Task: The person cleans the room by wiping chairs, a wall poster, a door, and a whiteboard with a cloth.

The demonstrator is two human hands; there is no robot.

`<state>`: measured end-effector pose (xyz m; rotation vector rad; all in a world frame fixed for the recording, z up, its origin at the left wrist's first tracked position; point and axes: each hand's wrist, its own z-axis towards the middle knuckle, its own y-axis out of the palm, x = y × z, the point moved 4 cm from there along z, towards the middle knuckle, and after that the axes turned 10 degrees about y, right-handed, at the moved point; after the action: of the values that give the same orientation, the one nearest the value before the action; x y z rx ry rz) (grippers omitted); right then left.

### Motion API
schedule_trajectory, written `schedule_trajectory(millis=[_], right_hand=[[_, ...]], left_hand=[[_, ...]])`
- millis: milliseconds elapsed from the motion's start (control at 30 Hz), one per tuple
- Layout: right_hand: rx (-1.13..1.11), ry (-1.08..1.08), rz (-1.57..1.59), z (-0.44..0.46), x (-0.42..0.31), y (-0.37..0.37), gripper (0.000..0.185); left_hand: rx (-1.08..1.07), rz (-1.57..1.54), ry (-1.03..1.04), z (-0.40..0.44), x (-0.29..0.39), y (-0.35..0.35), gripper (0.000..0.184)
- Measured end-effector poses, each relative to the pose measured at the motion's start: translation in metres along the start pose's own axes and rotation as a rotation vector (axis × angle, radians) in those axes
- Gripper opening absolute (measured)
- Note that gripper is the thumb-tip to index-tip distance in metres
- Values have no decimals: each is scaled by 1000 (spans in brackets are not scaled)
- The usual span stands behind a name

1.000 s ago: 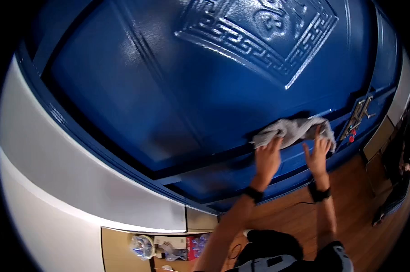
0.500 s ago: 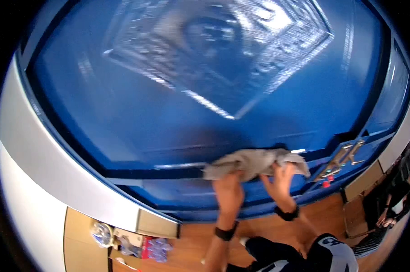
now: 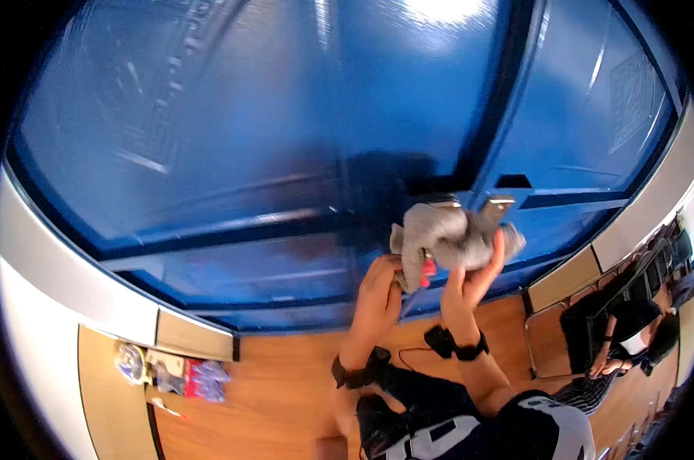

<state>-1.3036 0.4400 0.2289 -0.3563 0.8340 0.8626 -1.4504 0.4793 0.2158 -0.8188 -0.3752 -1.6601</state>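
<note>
A crumpled grey cloth (image 3: 447, 234) is bunched over the handles of a glossy blue double door (image 3: 270, 153). My left hand (image 3: 379, 295) grips the cloth's lower left end, its fingers closed on the fabric. My right hand (image 3: 473, 284) holds the right part from below, with thumb and fingers around it. Part of a metal handle (image 3: 497, 205) shows above the cloth. Something red (image 3: 428, 270) hangs just under it, between my hands. The cloth hides most of the hardware.
A person in dark clothes (image 3: 631, 337) sits at the right among chairs (image 3: 654, 268). At the lower left, a box (image 3: 167, 368) and plastic-wrapped items (image 3: 209, 379) stand by the wall on the wooden floor (image 3: 263, 391). A thin black cable lies near my wrists.
Both hands have moved right along the door with the cloth, from the panel's lower rail to the handles. The cloth is more bunched up. The view has shifted right.
</note>
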Motion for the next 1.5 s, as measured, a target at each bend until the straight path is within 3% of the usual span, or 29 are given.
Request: schedule_trajectory(millis=[33, 67, 167, 200, 300, 333, 467, 567, 667, 800, 833, 933, 967, 1067, 1133, 1200, 1233, 1500], right_hand=[[37, 63, -25, 4, 0, -17, 62], [-5, 99, 97, 10, 2, -24, 64], [-2, 42, 106, 29, 29, -52, 60], [-17, 17, -77, 27, 50, -68, 59], [-200, 30, -11, 43, 47, -112, 59], [-137, 22, -4, 57, 46, -127, 55], [-145, -45, -253, 106, 92, -198, 49], [-305, 172, -207, 101, 147, -239, 54], [-255, -98, -412, 115, 161, -279, 40], [-134, -145, -357, 161, 184, -319, 31], [-150, -74, -366, 165, 201, -334, 29], [-73, -176, -444, 195, 228, -385, 25], [-43, -186, -453, 209, 242, -407, 24], [-35, -189, -578, 226, 284, -487, 30], [-31, -216, -543, 239, 288, -517, 34], [-17, -205, -445, 243, 296, -526, 39], [30, -189, -622, 241, 296, -524, 40], [164, -154, -573, 196, 271, -405, 42]], left_hand=[[-15, -32, -86, -12, 6, 24, 29], [-18, 70, -26, -15, 16, 40, 27], [21, 186, -59, -13, 29, 83, 28], [70, 247, -14, -16, 29, 99, 30], [80, 324, 41, -2, 35, 140, 31], [100, 356, 18, 13, 41, 161, 32], [-65, 469, 145, 46, 30, 247, 37], [-168, 508, 187, 44, 8, 306, 48], [-83, 570, 137, 51, -4, 354, 52], [-175, 546, 189, 91, -14, 405, 54], [-183, 501, 196, 99, -22, 421, 53], [-179, 456, 177, 130, -37, 479, 51], [-103, 534, 288, 136, -34, 508, 48], [-183, 565, 411, 145, -37, 590, 47], [-229, 499, 348, 153, -44, 629, 46], [-282, 544, 329, 161, -33, 636, 46], [-337, 527, 283, 159, -35, 638, 46], [-97, 466, 216, 127, -38, 524, 47]])
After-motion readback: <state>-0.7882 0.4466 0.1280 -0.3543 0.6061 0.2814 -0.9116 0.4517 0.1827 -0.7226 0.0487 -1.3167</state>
